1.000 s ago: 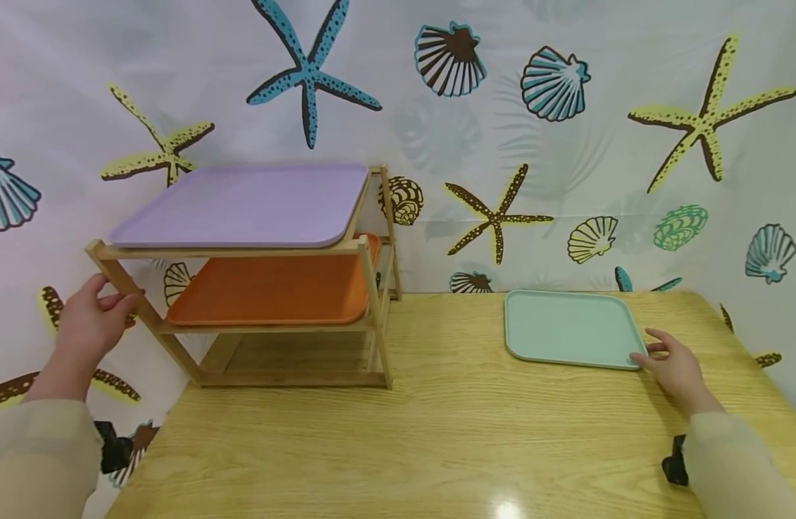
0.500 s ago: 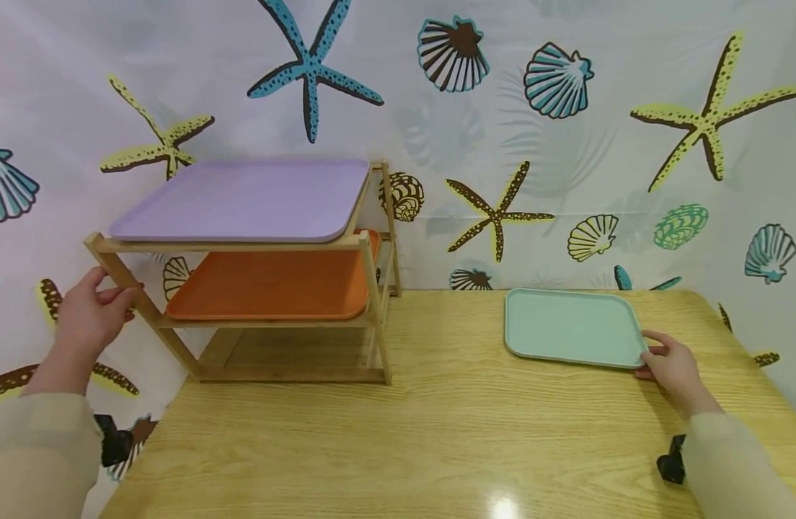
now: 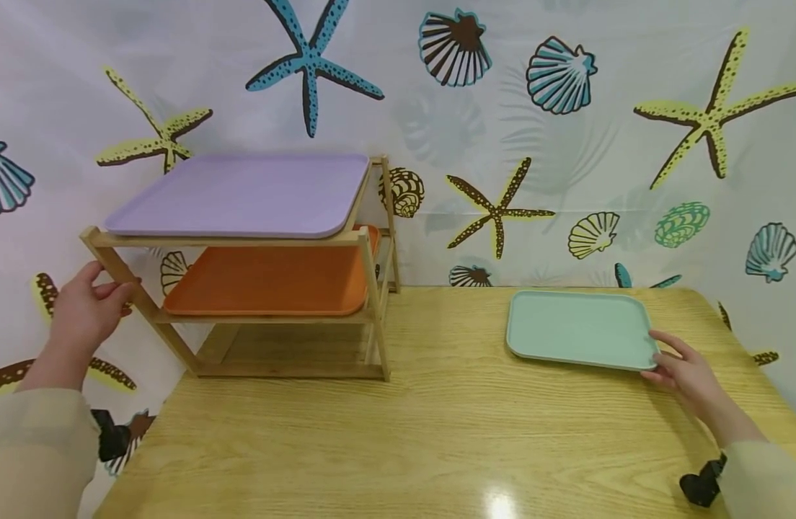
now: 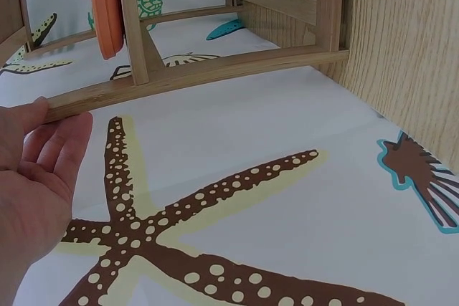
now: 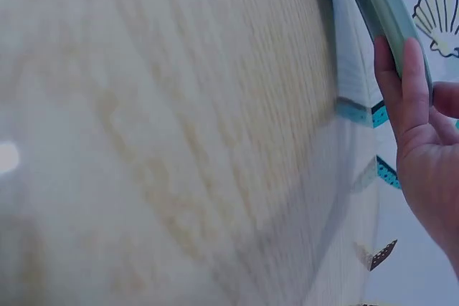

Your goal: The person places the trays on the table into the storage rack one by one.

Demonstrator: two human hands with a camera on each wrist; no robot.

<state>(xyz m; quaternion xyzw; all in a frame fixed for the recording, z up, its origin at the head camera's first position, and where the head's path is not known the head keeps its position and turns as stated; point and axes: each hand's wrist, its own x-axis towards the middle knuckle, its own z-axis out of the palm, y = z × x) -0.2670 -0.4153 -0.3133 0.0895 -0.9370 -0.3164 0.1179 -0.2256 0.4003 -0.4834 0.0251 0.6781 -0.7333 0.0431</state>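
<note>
My left hand (image 3: 89, 306) grips the left front post of a wooden shelf rack (image 3: 288, 370), thumb on one side and fingers on the other; the left wrist view shows the same hand (image 4: 39, 170) at the wooden post (image 4: 215, 71). A pale green tray (image 3: 580, 328) is at the right, its right end pinched by my right hand (image 3: 686, 371). In the right wrist view, fingers (image 5: 414, 77) lie against the underside of the tray (image 5: 380, 1), which is held off the table at that end. A lilac tray (image 3: 242, 194) rests on the rack's top tier, an orange tray (image 3: 268, 281) on the middle one.
The rack stands at the left back of a wooden table (image 3: 385, 447). Behind and beside it hangs a white cloth (image 3: 567, 158) printed with starfish and shells. The tabletop extends between the rack and the green tray.
My right hand has closed on the green tray's right edge, raised that end a little and shifted it slightly rightward. My left hand keeps its hold on the rack post.
</note>
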